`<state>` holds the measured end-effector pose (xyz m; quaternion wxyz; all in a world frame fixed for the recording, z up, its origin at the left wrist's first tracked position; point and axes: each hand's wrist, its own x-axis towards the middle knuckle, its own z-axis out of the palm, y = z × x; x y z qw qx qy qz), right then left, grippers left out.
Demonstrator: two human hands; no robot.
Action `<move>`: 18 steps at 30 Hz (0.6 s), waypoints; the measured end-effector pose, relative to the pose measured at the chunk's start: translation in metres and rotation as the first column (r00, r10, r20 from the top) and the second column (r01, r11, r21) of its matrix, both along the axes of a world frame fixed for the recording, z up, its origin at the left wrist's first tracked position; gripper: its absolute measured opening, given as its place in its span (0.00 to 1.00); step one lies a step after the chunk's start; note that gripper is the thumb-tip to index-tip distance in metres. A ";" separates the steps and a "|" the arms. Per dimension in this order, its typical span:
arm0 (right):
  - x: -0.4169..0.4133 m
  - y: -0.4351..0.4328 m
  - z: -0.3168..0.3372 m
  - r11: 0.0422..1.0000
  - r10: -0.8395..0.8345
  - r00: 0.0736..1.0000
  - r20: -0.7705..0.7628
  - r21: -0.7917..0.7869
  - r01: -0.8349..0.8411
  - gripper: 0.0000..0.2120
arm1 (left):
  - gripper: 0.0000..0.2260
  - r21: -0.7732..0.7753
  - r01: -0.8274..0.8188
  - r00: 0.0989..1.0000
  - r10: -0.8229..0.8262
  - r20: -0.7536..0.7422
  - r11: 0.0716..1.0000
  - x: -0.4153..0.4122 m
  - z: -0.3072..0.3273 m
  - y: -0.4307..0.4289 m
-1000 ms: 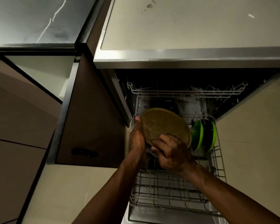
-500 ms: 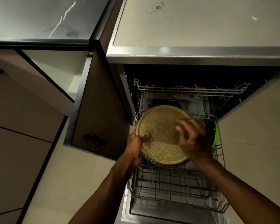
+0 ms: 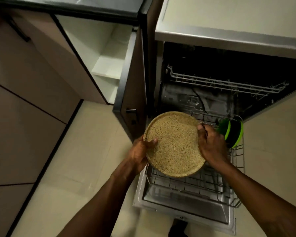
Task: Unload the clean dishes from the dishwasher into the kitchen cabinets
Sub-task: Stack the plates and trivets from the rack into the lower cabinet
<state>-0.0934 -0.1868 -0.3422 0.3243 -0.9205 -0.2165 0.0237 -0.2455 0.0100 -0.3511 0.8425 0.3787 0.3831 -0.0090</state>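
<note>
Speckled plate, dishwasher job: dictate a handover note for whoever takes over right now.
Left hand grips the speckled plate by its left rim; right hand holds the right rim.
The plate is held face up over the lower rack.
Green dishes stand on edge at the rack's back right.
The cabinet on the left is open.
Done: plate out of the rack.
Left: shelve it, then unload the green dishes.
</note>
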 end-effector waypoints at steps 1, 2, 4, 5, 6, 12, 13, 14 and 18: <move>-0.012 0.005 0.001 1.000 -0.005 0.999 0.032 0.000 0.005 0.17 | 0.18 -0.008 0.001 1.000 -0.001 0.005 1.000 -0.012 0.000 0.004; -0.022 0.011 0.001 1.000 -0.019 0.998 0.054 0.007 0.019 0.16 | 0.18 -0.010 0.006 1.000 -0.006 0.013 1.000 -0.022 -0.002 0.009; -0.049 0.020 -0.001 0.999 -0.028 0.997 0.076 0.022 0.026 0.16 | 0.18 -0.029 0.014 1.000 -0.014 0.005 0.999 -0.048 -0.002 0.019; -0.061 0.022 -0.004 1.000 -0.017 0.996 0.082 0.028 0.015 0.16 | 0.18 -0.049 -0.001 1.000 -0.001 -0.025 0.999 -0.059 -0.001 0.023; -0.078 0.028 -0.007 0.999 -0.001 0.996 0.085 0.032 -0.002 0.16 | 0.17 -0.082 -0.028 0.998 0.023 -0.053 0.996 -0.076 0.001 0.029; -0.180 0.080 -0.019 1.000 0.011 0.998 0.059 0.020 -0.012 0.17 | 0.16 -0.134 -0.112 0.984 0.091 -0.153 0.985 -0.174 -0.011 0.075; -0.196 0.093 -0.019 1.000 0.011 0.999 0.045 0.015 -0.012 0.17 | 0.17 -0.131 -0.121 0.982 0.100 -0.160 0.984 -0.190 -0.016 0.085; -0.209 0.106 -0.019 1.000 0.011 0.999 0.031 0.012 -0.012 0.16 | 0.18 -0.124 -0.135 0.980 0.114 -0.162 0.983 -0.205 -0.020 0.096; -0.249 0.164 -0.025 0.998 0.046 0.999 -0.013 0.037 -0.046 0.13 | 0.19 -0.060 -0.190 0.966 0.175 -0.192 0.980 -0.255 -0.027 0.144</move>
